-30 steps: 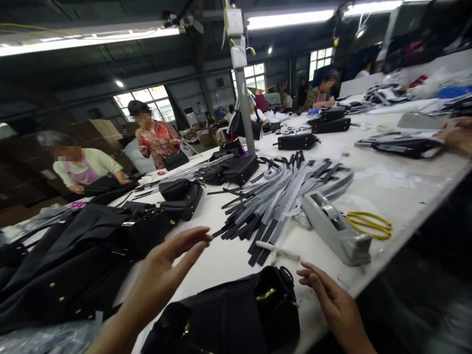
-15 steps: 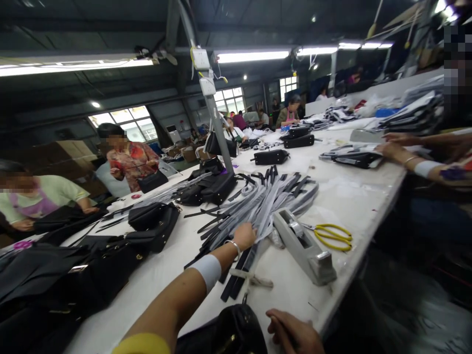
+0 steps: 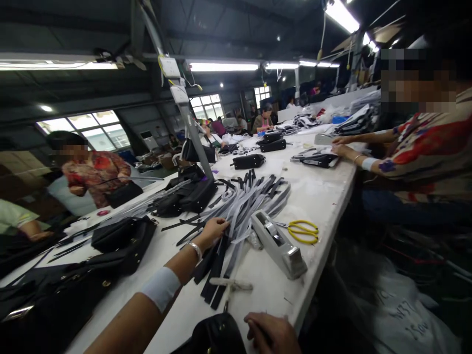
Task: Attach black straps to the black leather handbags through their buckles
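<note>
A loose pile of black straps (image 3: 254,194), many wrapped in pale grey film, lies across the white table. My left hand (image 3: 212,233) is over the pile's near left side, thumb and fingers pinched together on a strap's edge. At the bottom, my right hand (image 3: 275,332) is curled closed beside a black bag (image 3: 217,332); what its fingers hold, if anything, is hidden. Between the bag and the pile is a pale T-shaped piece (image 3: 231,284). A grey tape dispenser (image 3: 278,246) stands right of the straps, with yellow-handled scissors (image 3: 302,231) beside it.
Black bags (image 3: 121,241) cover the table's left side, and a post (image 3: 193,132) rises behind the strap pile. At the right, a co-worker (image 3: 416,152) handles a wrapped black item (image 3: 315,157). The table's edge (image 3: 324,255) runs along the right, with a white sack (image 3: 401,300) below.
The view has swung right, bringing the co-worker at the right further into sight. My left hand has gone from a fist to a fingertip pinch at the straps. My right hand stays beside the bag.
</note>
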`<state>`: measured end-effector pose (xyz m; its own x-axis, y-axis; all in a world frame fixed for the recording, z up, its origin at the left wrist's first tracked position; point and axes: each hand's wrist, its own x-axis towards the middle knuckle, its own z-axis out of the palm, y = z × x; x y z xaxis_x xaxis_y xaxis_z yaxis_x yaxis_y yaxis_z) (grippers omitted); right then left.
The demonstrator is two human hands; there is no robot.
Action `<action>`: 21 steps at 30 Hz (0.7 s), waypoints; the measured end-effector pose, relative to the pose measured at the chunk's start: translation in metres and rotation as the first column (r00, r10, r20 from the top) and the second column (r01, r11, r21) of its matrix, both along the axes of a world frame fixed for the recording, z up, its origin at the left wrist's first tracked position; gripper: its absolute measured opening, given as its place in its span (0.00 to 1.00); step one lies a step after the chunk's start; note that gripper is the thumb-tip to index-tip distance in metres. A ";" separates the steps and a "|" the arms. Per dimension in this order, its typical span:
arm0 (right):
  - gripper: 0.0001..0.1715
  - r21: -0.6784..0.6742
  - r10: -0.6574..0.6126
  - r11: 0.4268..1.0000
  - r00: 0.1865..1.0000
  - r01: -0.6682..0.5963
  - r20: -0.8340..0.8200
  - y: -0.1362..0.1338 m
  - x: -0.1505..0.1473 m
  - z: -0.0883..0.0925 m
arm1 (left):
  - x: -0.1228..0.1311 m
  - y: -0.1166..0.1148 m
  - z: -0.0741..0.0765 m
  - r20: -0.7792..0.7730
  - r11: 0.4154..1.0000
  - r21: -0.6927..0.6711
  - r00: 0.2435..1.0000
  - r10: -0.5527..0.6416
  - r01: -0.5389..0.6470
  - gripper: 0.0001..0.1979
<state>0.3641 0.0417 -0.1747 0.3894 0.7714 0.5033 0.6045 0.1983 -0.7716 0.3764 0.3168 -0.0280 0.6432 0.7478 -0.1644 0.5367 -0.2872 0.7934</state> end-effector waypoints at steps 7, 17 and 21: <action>0.19 -0.112 0.072 0.988 0.960 -0.105 -0.269 -0.007 0.002 0.021 | -0.058 -0.015 0.099 0.500 0.997 -0.046 0.863 0.077 -0.063 0.21; 0.36 0.237 0.253 0.892 -0.010 -0.386 -0.967 -0.032 -0.020 0.148 | -0.265 -0.189 0.186 0.334 0.911 0.411 0.926 -0.176 0.024 0.12; 0.32 0.324 0.263 0.871 -0.206 -0.370 -0.942 -0.038 -0.047 0.189 | -0.357 -0.257 0.162 0.097 0.834 0.531 0.966 -0.238 0.152 0.07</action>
